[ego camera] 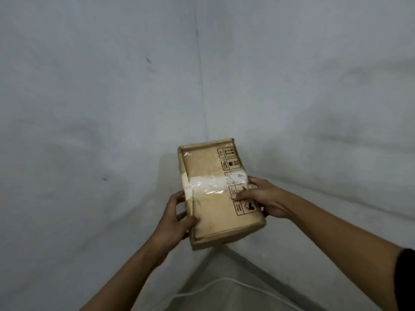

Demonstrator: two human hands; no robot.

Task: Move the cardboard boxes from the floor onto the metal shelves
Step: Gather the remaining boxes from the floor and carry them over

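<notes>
A cardboard box point(219, 194) was held in the air in front of a corner where 2 grey walls point(89, 108) met — off the floor point(224, 288), touching nothing else. The left hand point(177, 217) gripped its left edge, thumb on top, fingers curled round the side. The right hand point(263, 198) gripped the right edge likewise — thumb lying across the printed symbols point(233, 173).

A taped cardboard box point(215, 194) with printed handling symbols is held in the air before a grey wall corner point(202, 86). The left hand point(177, 217) grips its left edge; the right hand point(265, 198) grips its right edge.
</notes>
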